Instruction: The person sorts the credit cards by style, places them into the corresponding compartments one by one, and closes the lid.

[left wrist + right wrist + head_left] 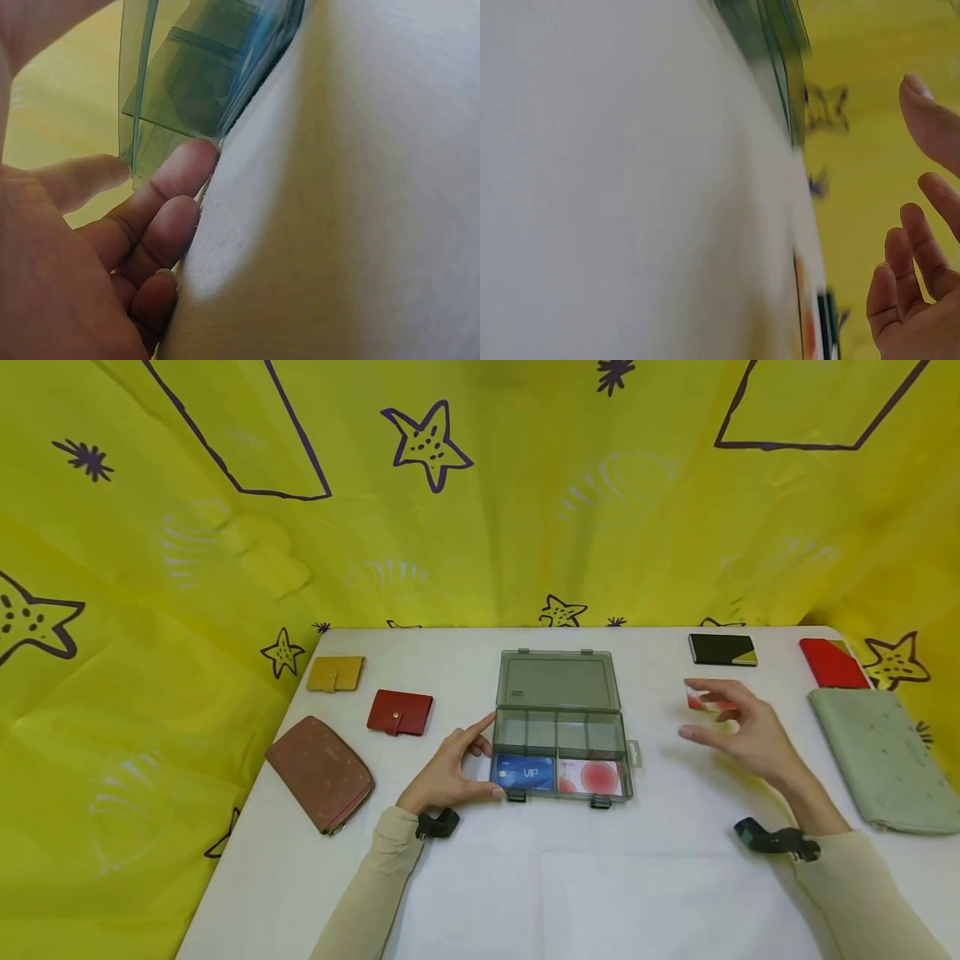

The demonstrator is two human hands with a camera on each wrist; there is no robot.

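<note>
A grey-green clear plastic box (557, 733) stands with its lid (557, 680) raised, in the middle of the table. Its front compartments hold a blue VIP card (522, 772) at left and a pink-and-white card (591, 777) at right; the back compartments look empty. My left hand (453, 770) holds the box's left end, thumb at the front corner and fingers against the side, some fingertips (196, 161) near the table. To the right my right hand (750, 735) hovers with fingers and thumb apart, nothing between them. Partly behind its fingers lies a red-and-white card (697, 700).
On the left are a yellow card holder (335, 674), a red card holder (401, 712) and a brown zip wallet (322, 772). At right are a black card case (723, 650), a red case (832, 662) and a pale green wallet (885, 760). A yellow curtain (480, 527) hangs behind.
</note>
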